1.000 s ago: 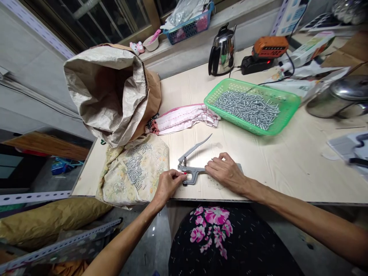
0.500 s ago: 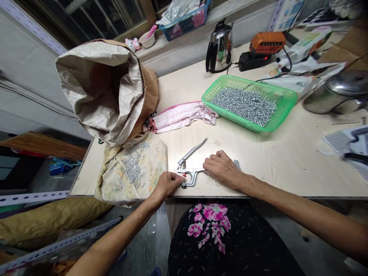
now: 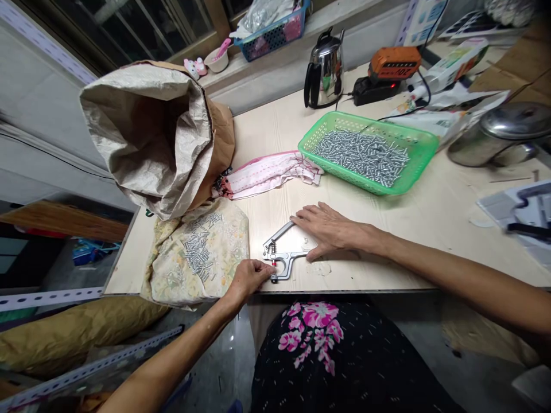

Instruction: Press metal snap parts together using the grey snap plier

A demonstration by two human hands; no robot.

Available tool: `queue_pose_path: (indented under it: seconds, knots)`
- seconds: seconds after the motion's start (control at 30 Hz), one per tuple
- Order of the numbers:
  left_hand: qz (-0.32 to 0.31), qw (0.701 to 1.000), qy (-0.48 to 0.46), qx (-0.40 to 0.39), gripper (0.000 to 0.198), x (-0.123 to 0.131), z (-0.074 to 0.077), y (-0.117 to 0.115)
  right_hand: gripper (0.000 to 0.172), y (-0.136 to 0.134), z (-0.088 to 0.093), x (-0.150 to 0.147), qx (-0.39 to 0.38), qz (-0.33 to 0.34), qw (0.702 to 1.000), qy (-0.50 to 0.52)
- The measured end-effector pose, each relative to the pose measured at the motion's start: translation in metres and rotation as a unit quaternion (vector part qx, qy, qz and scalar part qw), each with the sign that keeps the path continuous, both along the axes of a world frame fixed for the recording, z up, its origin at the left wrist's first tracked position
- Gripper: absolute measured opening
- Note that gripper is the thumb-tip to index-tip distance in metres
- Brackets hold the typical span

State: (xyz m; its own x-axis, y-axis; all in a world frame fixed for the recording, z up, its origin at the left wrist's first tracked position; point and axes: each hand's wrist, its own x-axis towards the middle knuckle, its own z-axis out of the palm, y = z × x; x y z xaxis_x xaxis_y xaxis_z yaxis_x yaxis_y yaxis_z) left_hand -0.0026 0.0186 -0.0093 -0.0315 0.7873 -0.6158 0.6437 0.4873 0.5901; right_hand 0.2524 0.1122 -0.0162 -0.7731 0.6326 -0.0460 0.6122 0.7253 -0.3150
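A grey metal hand press lies near the table's front edge, its upper lever raised toward the back right. My right hand lies over both handles, fingers stretched across the upper lever and thumb at the lower one. My left hand is pinched at the jaw of the press, on a small part I cannot make out beside a red spot. Just left of it, a flowered cloth carries a heap of small metal pins.
A green basket full of metal pins stands at the back right. A large open paper sack stands at the left, a pink cloth beside it. Kettle, orange charger, steel pot behind.
My right hand has slid from the lower handle up over the raised lever, fingers now stretched out. My left hand stays pinched at the jaw. The view has shifted slightly.
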Motion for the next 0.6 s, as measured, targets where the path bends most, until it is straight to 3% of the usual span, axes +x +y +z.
queue_pose_path:
  seconds: [0.27, 0.33, 0.4, 0.5, 0.6]
  knots:
    - [-0.027, 0.999, 0.023, -0.006, 0.050, -0.002, 0.001, -0.001, 0.055, -0.013, 0.011, 0.002, 0.033, -0.003, 0.999, -0.008]
    - [-0.057, 0.994, 0.072, 0.054, 0.044, 0.001, 0.007, -0.005, 0.048, -0.017, 0.012, 0.002, 0.032, -0.008, 0.999, 0.000]
    - [-0.099, 0.970, 0.133, 0.177, 0.035, 0.008, 0.014, -0.009, 0.042, -0.022, 0.013, 0.002, 0.027, -0.013, 0.999, 0.014]
    - [-0.210, 0.903, 0.159, 0.339, 0.027, 0.027, 0.020, -0.005, 0.038, -0.027, 0.012, 0.002, 0.017, -0.024, 0.999, 0.029]
    - [-0.344, 0.843, 0.145, 0.387, 0.053, 0.046, 0.016, 0.015, 0.045, -0.032, 0.009, 0.003, 0.013, -0.042, 0.998, 0.047]
